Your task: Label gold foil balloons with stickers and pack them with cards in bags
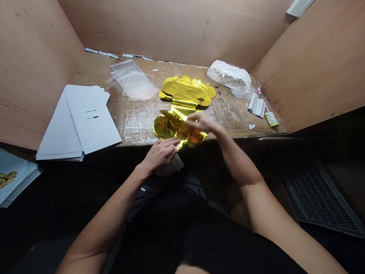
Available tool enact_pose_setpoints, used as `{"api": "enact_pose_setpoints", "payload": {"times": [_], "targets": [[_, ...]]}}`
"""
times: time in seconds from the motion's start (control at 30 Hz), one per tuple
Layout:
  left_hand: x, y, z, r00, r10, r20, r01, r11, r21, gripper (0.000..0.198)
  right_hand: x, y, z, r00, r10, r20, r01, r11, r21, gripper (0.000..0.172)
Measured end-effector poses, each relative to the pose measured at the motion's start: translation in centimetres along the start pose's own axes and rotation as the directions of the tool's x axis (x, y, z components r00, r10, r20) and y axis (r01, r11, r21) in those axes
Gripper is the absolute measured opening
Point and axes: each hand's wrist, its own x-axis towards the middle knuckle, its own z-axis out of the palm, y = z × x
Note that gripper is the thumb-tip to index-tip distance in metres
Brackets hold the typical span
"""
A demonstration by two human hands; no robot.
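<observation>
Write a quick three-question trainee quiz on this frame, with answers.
1. True or false: the right hand is touching the gold foil.
2. Which lies on the bench to the left of the foil? A) a pair of scissors B) a stack of white card sheets
3. Fill the gap: the white bundle wrapped in clear plastic lies to the ___ of the foil.

Key: 1. True 2. B 3. right
</observation>
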Motion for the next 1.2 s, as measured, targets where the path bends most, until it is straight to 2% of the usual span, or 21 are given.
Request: {"api": "enact_pose_setpoints", "payload": {"times": [0.03, 0.07, 0.1, 0.13, 0.17, 0.2, 0.23, 0.27, 0.3, 0.33, 0.4, 0.5, 0.57, 0.63, 0.77, 0.9, 0.97, 1.03, 1.07, 1.13, 1.2], "targets": [[0.1, 0.0, 0.0, 0.999, -0.038, -0.018, 0.037, 0.998, -0.060, 0.036, 0.4, 0.6, -2.2, 0.989, 0.125, -0.085, -0.128, 0.991, -0.035, 0.033], [0.2, 0.0, -0.2, 0.995, -0.092, -0.047, 0.085, 0.988, -0.129, 0.036, 0.6, 1.1, -4.2, 0.928, 0.252, -0.273, -0.281, 0.957, -0.075, 0.032], [0.3, 0.0, -0.5, 0.983, -0.166, -0.083, 0.147, 0.969, -0.201, 0.037, 0.7, 1.3, -5.7, 0.857, 0.301, -0.418, -0.368, 0.925, -0.089, 0.031], [0.3, 0.1, -0.9, 0.960, -0.253, -0.118, 0.214, 0.939, -0.267, 0.039, 0.5, 1.3, -6.5, 0.765, 0.307, -0.567, -0.440, 0.891, -0.111, 0.032], [0.3, 0.3, -1.3, 0.928, -0.342, -0.146, 0.282, 0.903, -0.325, 0.041, 0.2, 0.8, -6.4, 0.703, 0.257, -0.663, -0.453, 0.881, -0.138, 0.032], [0.3, 0.5, -1.8, 0.891, -0.422, -0.167, 0.339, 0.863, -0.374, 0.043, -0.4, 0.0, -5.5, 0.699, 0.177, -0.692, -0.404, 0.897, -0.179, 0.032], [0.4, 0.8, -2.2, 0.857, -0.482, -0.181, 0.378, 0.827, -0.415, 0.046, -1.1, -1.2, -3.9, 0.745, 0.080, -0.663, -0.303, 0.925, -0.228, 0.030], [0.4, 1.1, -2.5, 0.830, -0.523, -0.192, 0.398, 0.798, -0.453, 0.049, -1.9, -2.6, -1.6, 0.836, -0.035, -0.547, -0.115, 0.965, -0.237, 0.024], [0.5, 1.4, -2.8, 0.812, -0.549, -0.198, 0.404, 0.774, -0.487, 0.052, -2.7, -4.0, 0.9, 0.906, -0.168, -0.389, 0.099, 0.977, -0.191, 0.021], [0.5, 1.7, -3.1, 0.803, -0.561, -0.202, 0.398, 0.757, -0.518, 0.054, -3.5, -5.4, 3.5, 0.917, -0.277, -0.288, 0.246, 0.959, -0.139, 0.021], [0.5, 2.3, -3.3, 0.809, -0.561, -0.177, 0.377, 0.726, -0.575, 0.054, -4.8, -7.4, 7.6, 0.895, -0.367, -0.253, 0.346, 0.930, -0.126, 0.021], [0.2, 2.7, -3.3, 0.836, -0.548, -0.034, 0.392, 0.640, -0.661, 0.044, -5.6, -8.2, 9.9, 0.877, -0.373, -0.304, 0.340, 0.927, -0.156, 0.021], [0.0, 2.9, -3.0, 0.837, -0.547, 0.031, 0.407, 0.584, -0.702, 0.042, -5.6, -7.9, 9.6, 0.881, -0.363, -0.304, 0.340, 0.932, -0.127, 0.019], [-0.2, 3.0, -2.7, 0.830, -0.557, 0.019, 0.401, 0.574, -0.714, 0.041, -5.5, -7.7, 9.1, 0.887, -0.350, -0.300, 0.335, 0.937, -0.102, 0.017], [-0.1, 3.3, -2.7, 0.820, -0.571, -0.043, 0.427, 0.659, -0.620, 0.034, -5.9, -8.5, 9.5, 0.885, -0.325, -0.333, 0.279, 0.943, -0.179, 0.014], [-0.2, 3.7, -3.0, 0.818, -0.570, -0.080, 0.471, 0.743, -0.476, 0.031, -6.7, -9.6, 10.6, 0.891, -0.303, -0.338, 0.215, 0.938, -0.273, 0.026], [-0.5, 3.6, -3.1, 0.807, -0.583, -0.091, 0.502, 0.759, -0.416, 0.030, -6.8, -9.5, 10.5, 0.890, -0.282, -0.357, 0.224, 0.955, -0.197, 0.028], [-0.7, 3.2, -3.2, 0.803, -0.589, -0.094, 0.529, 0.775, -0.346, 0.027, -6.4, -8.7, 9.7, 0.900, -0.189, -0.392, 0.210, 0.978, 0.011, 0.027], [-0.9, 2.9, -3.2, 0.822, -0.561, -0.097, 0.511, 0.802, -0.308, 0.023, -5.9, -8.1, 9.2, 0.916, -0.111, -0.385, 0.173, 0.976, 0.130, 0.026], [-1.1, 2.1, -3.2, 0.898, -0.427, -0.109, 0.397, 0.891, -0.219, 0.016, -4.5, -6.9, 8.1, 0.957, 0.048, -0.286, 0.038, 0.956, 0.289, 0.024], [-1.2, 1.2, -3.0, 0.958, -0.272, -0.093, 0.263, 0.959, -0.104, 0.010, -3.1, -6.0, 7.4, 0.981, 0.140, -0.132, -0.102, 0.960, 0.261, 0.024]]}}
